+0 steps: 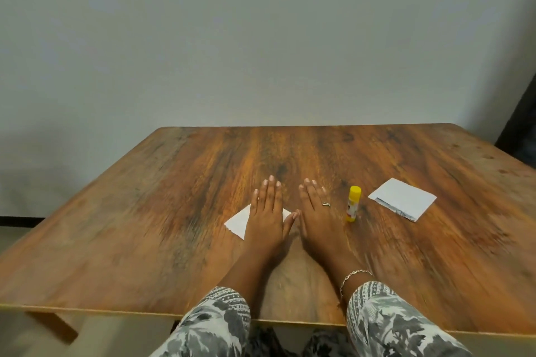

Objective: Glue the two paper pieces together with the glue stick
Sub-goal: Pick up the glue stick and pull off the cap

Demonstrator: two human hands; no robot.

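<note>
Sleeves [214,324]; left hand [265,211] flat over paper piece [236,223]; right hand [317,219] flat beside glue stick [353,204]; second paper [403,198] beyond.

A paper piece [236,223] lies under the left hand [265,217]; just right of the right hand [319,220] and its fingers [313,194] stands the glue stick [353,204], with a second paper piece [403,198] farther right.
</note>
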